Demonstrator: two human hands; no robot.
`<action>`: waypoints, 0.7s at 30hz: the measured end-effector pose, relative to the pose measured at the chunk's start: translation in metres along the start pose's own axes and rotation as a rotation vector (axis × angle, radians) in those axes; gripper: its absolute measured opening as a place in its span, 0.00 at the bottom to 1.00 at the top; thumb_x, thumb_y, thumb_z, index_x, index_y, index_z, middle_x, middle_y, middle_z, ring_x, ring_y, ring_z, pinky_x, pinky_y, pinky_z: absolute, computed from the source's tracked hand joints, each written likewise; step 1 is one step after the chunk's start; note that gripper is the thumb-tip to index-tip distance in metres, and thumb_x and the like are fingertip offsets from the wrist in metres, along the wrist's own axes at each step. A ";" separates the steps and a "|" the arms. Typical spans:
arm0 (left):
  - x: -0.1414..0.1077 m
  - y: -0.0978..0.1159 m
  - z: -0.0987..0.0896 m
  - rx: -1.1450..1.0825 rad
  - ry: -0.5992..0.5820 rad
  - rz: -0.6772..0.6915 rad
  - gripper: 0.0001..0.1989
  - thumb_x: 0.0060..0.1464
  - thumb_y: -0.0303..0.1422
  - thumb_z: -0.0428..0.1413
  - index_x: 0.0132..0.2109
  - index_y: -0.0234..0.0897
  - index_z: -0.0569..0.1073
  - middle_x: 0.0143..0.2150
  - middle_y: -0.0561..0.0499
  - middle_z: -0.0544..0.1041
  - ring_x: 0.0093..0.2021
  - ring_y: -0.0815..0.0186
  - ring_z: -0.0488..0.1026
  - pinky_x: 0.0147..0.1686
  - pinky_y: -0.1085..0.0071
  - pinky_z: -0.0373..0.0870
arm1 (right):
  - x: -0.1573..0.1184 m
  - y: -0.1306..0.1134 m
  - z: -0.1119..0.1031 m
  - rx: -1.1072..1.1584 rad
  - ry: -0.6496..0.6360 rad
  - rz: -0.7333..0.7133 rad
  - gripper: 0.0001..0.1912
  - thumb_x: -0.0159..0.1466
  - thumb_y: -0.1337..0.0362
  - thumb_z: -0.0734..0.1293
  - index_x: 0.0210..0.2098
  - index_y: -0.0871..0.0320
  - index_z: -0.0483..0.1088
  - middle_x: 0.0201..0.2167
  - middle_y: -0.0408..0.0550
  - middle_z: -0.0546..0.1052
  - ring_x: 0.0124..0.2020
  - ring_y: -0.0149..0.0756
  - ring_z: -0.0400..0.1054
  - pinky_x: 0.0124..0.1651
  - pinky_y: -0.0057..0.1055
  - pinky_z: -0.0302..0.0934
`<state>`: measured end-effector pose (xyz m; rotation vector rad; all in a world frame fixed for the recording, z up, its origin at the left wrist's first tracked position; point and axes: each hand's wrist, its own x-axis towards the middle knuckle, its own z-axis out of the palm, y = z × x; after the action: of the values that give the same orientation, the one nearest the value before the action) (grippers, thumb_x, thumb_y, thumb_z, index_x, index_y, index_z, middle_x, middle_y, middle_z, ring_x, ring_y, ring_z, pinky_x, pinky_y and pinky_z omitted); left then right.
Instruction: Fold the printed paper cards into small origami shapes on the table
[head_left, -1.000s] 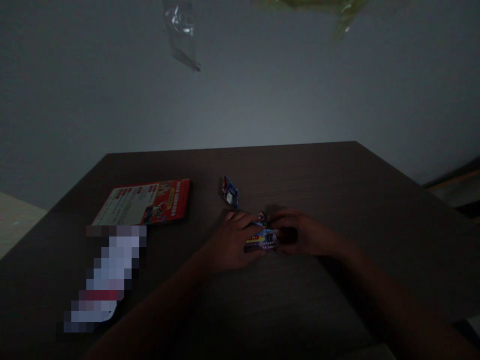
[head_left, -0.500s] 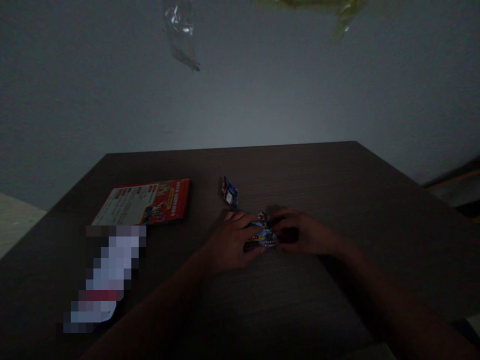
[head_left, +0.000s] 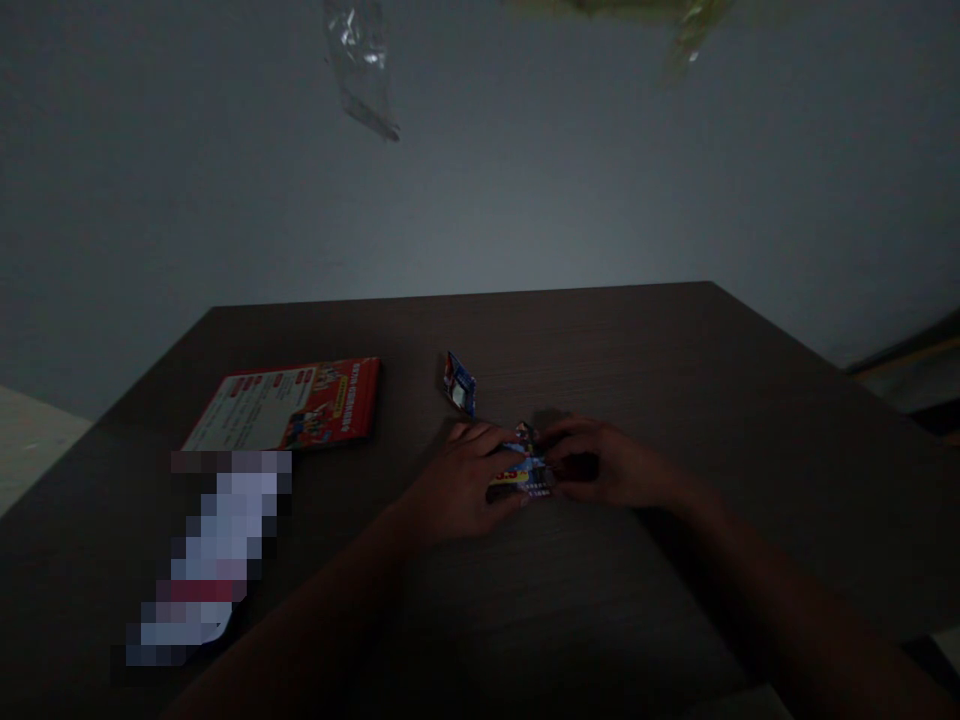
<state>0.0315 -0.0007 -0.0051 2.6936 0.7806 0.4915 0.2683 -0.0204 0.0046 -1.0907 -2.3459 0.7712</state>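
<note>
Both hands rest near the middle of a dark wooden table, with a small glossy printed piece (head_left: 531,474) in blue, yellow and purple between them. My left hand (head_left: 469,482) has its thumb and fingers closed round the left side of the piece. From the right, my right hand (head_left: 604,462) pinches its other side between thumb and fingers. Just beyond my left hand lies a folded blue and red piece (head_left: 460,385). The light is dim, and the fingertips are hard to make out.
A red and white printed book or box (head_left: 281,408) lies at the left of the table (head_left: 585,340). In front of it is a long blurred-out object (head_left: 217,550). Clear plastic (head_left: 364,70) hangs on the wall behind.
The printed piece between my hands has shifted slightly in tilt, so its yellow marking shows more. My hands have barely moved.
</note>
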 end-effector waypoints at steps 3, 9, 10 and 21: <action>0.000 0.000 -0.001 -0.004 -0.004 0.005 0.20 0.53 0.43 0.53 0.52 0.43 0.70 0.55 0.47 0.68 0.53 0.57 0.62 0.51 0.58 0.54 | 0.000 0.000 0.000 0.008 0.001 -0.002 0.13 0.53 0.64 0.71 0.39 0.55 0.74 0.46 0.50 0.72 0.47 0.41 0.66 0.49 0.39 0.61; 0.000 0.000 0.000 -0.004 -0.012 -0.014 0.22 0.49 0.42 0.57 0.52 0.44 0.70 0.54 0.47 0.68 0.52 0.55 0.63 0.51 0.57 0.54 | 0.000 -0.001 0.000 -0.005 0.005 0.002 0.14 0.52 0.62 0.72 0.39 0.55 0.74 0.45 0.50 0.72 0.46 0.40 0.67 0.49 0.40 0.61; 0.000 0.000 0.000 -0.005 -0.011 -0.017 0.23 0.49 0.42 0.57 0.52 0.44 0.69 0.54 0.47 0.68 0.52 0.55 0.63 0.51 0.57 0.54 | 0.000 -0.001 0.000 -0.007 0.007 0.002 0.15 0.52 0.62 0.72 0.39 0.55 0.73 0.45 0.50 0.72 0.46 0.40 0.67 0.49 0.40 0.61; 0.000 0.000 0.001 0.007 0.008 -0.006 0.23 0.49 0.42 0.57 0.52 0.42 0.69 0.54 0.48 0.68 0.52 0.57 0.63 0.52 0.58 0.55 | -0.001 0.002 0.001 -0.040 0.010 -0.001 0.23 0.48 0.61 0.74 0.44 0.55 0.71 0.47 0.50 0.71 0.49 0.41 0.65 0.52 0.40 0.59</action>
<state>0.0319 -0.0011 -0.0062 2.6961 0.7939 0.4994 0.2694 -0.0205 0.0023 -1.1072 -2.3628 0.7190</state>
